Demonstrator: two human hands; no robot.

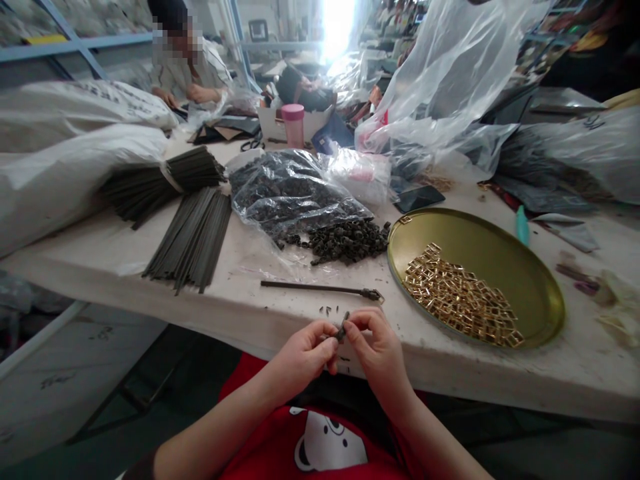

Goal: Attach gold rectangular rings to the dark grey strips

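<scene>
Close to the table's front edge, my left hand (315,343) and my right hand (375,337) meet, fingertips pinched on one small dark strap piece (343,328). Fingers cover most of it; its dark colour matches the pile of small strap loops (345,240) farther back. Just beyond my hands lies a thin dark strap (310,287) with a gold buckle (381,299) at its right end. A few tiny dark bits (327,310) are scattered between the strap and my fingers.
On the right sits a round gold tray (540,293) with many gold buckles (460,293). Loose dark strips (187,240) and a tied bundle (195,167) lie left. Behind are a plastic bag of loops (295,190), a phone (420,198) and a pink-lidded jar (293,127). Another person sits across.
</scene>
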